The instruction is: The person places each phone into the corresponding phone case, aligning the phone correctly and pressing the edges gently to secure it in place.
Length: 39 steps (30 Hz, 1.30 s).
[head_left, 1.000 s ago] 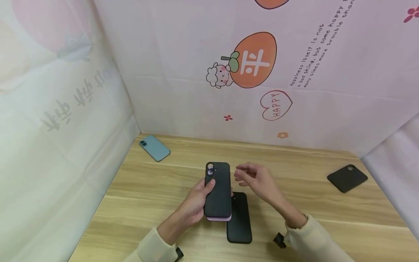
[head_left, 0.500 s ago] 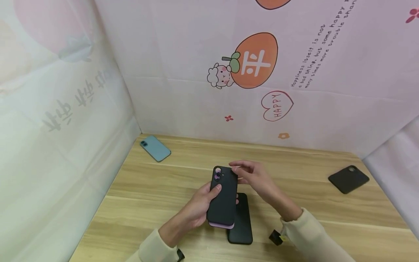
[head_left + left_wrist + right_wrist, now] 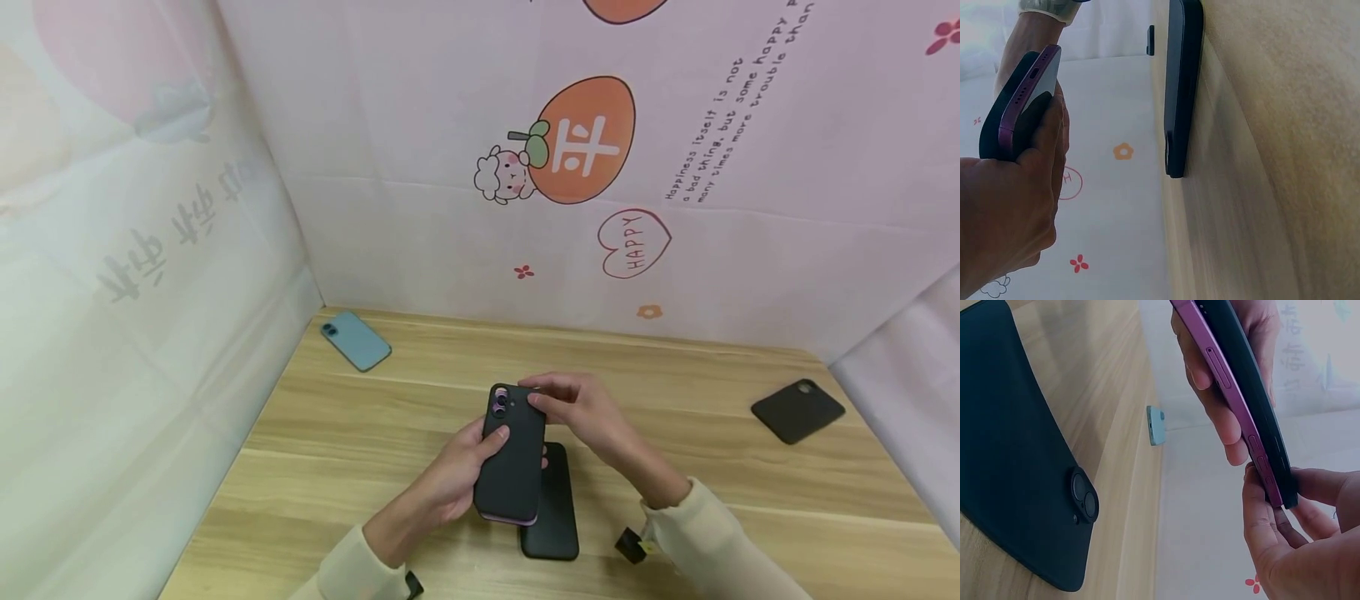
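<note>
While the left hand (image 3: 452,475) grips, the right hand (image 3: 587,412) pinches a corner

As 2 hands hold them together, the pink phone (image 3: 1235,406) and black case (image 3: 513,475) are above the wooden table (image 3: 315,467), case uppermost. The left thumb lies across the case's back, fingertips showing at the opposite edge; the right thumb and fingers squeeze the top corner. Along the phone's side (buttons visible from the right wrist), the pink frame stands outside the case. Lower and partly hidden, a dark phone-shaped item (image 3: 557,517) lies on the table; a light blue phone (image 3: 358,342) rests at the back left, a black cover (image 3: 797,413) at the right.
</note>
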Each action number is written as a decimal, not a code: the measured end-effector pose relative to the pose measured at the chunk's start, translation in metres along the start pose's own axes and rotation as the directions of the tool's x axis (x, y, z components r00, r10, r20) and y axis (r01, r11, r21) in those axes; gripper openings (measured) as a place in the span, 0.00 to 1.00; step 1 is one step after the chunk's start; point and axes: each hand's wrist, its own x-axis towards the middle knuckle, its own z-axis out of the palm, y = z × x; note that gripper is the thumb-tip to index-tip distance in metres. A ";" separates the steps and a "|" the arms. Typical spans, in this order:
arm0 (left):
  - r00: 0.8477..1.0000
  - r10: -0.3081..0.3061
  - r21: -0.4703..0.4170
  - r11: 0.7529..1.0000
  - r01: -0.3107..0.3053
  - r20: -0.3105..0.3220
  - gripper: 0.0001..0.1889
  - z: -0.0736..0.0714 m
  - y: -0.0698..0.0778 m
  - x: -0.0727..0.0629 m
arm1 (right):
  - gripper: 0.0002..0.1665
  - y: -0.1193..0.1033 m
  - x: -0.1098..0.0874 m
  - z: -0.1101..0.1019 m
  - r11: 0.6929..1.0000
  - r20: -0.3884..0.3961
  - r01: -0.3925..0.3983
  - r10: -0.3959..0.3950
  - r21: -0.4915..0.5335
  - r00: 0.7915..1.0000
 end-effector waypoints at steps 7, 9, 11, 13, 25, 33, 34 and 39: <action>1.000 -0.010 0.014 1.000 0.011 -0.022 0.26 0.001 0.001 0.000 | 0.18 0.003 0.000 0.001 1.000 0.000 0.002 -0.002 -0.005 1.000; 1.000 -0.013 0.016 1.000 0.014 -0.020 0.25 0.000 0.001 0.000 | 0.18 0.003 -0.001 0.001 1.000 -0.001 0.002 -0.002 -0.006 1.000; 1.000 -0.016 0.013 1.000 0.017 -0.017 0.25 0.000 0.001 0.000 | 0.18 0.004 -0.001 0.001 1.000 -0.003 0.002 -0.002 -0.011 1.000; 1.000 -0.018 0.013 1.000 0.019 -0.020 0.26 0.000 0.001 0.000 | 0.17 0.004 -0.001 0.002 1.000 -0.004 0.003 -0.004 -0.017 1.000; 1.000 -0.013 0.013 1.000 0.013 -0.027 0.26 -0.001 0.000 0.001 | 0.16 0.005 -0.002 0.002 0.999 0.000 0.021 -0.021 -0.030 1.000; 1.000 -0.008 0.032 0.999 0.009 -0.024 0.26 0.000 -0.001 0.001 | 0.15 0.004 -0.002 0.000 0.997 0.018 0.040 -0.039 -0.061 0.999; 1.000 -0.008 0.034 0.999 0.009 -0.027 0.26 0.000 -0.001 0.001 | 0.15 0.003 -0.002 0.000 0.997 0.019 0.042 -0.041 -0.066 0.999; 0.999 -0.007 0.048 0.999 0.009 -0.040 0.26 0.000 0.000 0.001 | 0.14 0.001 -0.003 0.000 0.995 0.019 0.034 -0.032 -0.092 0.999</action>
